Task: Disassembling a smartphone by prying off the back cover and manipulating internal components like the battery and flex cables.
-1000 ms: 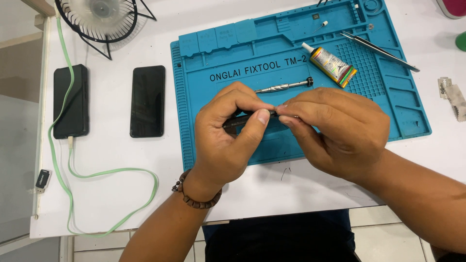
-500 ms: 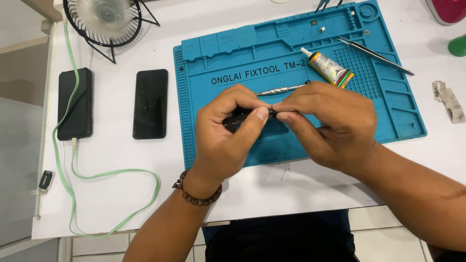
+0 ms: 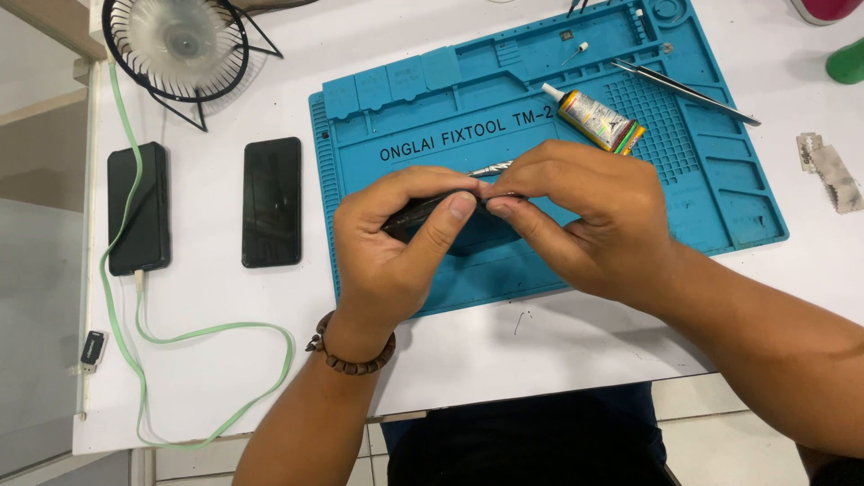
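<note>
You are working at a white table (image 3: 558,351) whose near edge runs just above your lap; past its left edge a pale wall panel and a strip of tiled floor show. Most of the table's middle and right is covered by a blue silicone repair mat (image 3: 720,193) with moulded compartments along its far edge and right side. At the far left corner stands a small black wire-cage fan (image 3: 175,45). Below it lie two dark phones, face up and side by side but apart: the left phone (image 3: 139,207) is plugged into a pale green cable (image 3: 216,333) that loops over the table towards you, and the second phone (image 3: 272,202) lies between it and the mat.

Your left hand (image 3: 387,261) and right hand (image 3: 589,225) meet over the mat's centre, both closed in a pinch on a thin dark phone-like slab (image 3: 418,211), held edge-on just above the mat; your fingers hide most of it. A beaded bracelet (image 3: 351,355) circles your left wrist.

Behind your hands a silver screwdriver tip (image 3: 490,168) pokes out on the mat. Farther right lies a small glue tube (image 3: 594,119), then long tweezers (image 3: 684,92), and off the mat a scrap of crumpled foil (image 3: 828,166).
</note>
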